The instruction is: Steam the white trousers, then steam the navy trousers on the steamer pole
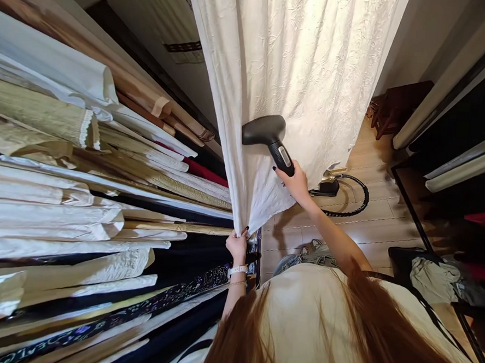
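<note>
Holds one black steamer by the handle in the right grip, with the head beyond it, seemingly against one white cloth; pinches that cloth's gathered lower edge in the left grip.

Your steamer head, mid-frame, is black with a grey button; the fabric, upper centre, is cream-white with a raised, crinkled pattern. You wear a white watch and, bottom centre, a cream top. Lower left, a dark garment carries pale and purplish speckles. The hose, right of centre, is black.
</note>
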The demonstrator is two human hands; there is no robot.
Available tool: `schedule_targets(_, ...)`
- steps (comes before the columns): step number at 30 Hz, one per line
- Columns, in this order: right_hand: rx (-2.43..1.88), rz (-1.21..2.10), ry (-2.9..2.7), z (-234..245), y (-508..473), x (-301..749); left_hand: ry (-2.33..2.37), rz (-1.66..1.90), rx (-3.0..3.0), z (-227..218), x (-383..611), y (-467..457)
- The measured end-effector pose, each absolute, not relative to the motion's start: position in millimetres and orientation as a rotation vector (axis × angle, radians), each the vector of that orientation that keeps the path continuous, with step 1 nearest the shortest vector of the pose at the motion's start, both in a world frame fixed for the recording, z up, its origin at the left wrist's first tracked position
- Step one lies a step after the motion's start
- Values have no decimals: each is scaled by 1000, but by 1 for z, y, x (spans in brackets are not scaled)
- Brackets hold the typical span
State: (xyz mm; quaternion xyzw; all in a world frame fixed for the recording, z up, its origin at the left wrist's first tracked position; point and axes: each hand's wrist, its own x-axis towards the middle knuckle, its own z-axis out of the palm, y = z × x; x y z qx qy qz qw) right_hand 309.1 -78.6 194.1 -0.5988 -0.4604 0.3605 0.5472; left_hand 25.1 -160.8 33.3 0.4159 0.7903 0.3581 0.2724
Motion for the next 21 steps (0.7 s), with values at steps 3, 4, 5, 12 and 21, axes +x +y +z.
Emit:
schedule_targets(3, -1542, 828, -1120, 177, -77, 306, 2084, 878, 1137, 22, 27, -162)
schedule_targets(4, -1583, 829, -1133, 171, -77, 305, 2070, 852, 1147, 18, 28, -162)
schedule_targets(5, -1620, 835, -1146, 164, -77, 304, 2055, 827, 1159, 15, 29, -162)
schedule_targets(12, -1795, 904, -1243, 122, -78, 293, 1994, 742, 1217, 9, 34, -164)
schedule_targets(21, -1877, 1010, -1481, 69, -80, 264, 2077, 740, 1137, 13, 15, -161)
